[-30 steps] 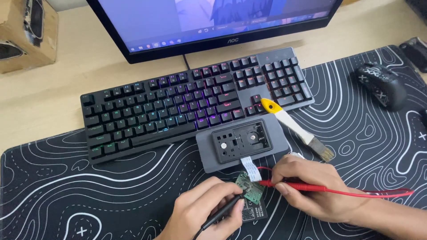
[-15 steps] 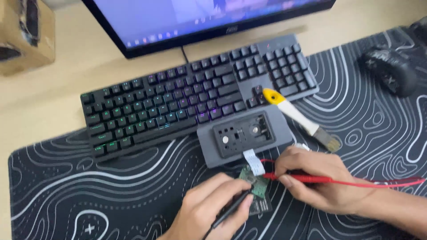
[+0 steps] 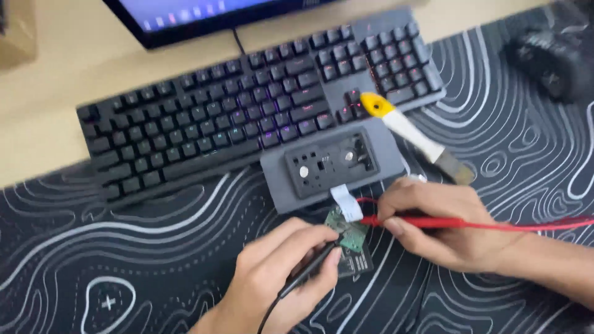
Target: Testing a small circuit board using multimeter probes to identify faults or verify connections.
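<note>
Green circuit board [image 3: 350, 234] lies on the patterned desk mat [image 3: 124, 247], just below the grey housing [image 3: 331, 164]. Left hand [image 3: 278, 278] pinches the black probe [image 3: 309, 267]; right hand [image 3: 439, 222] grips the red probe [image 3: 421, 221]. Steady tips, light pressure, avoid bridging contacts.

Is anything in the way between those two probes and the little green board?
Nothing visible. The left hand holds the black probe and the right hand the red probe; both tips already reach the green circuit board. The white ribbon cable lies at the board's upper edge, beside them.
</note>
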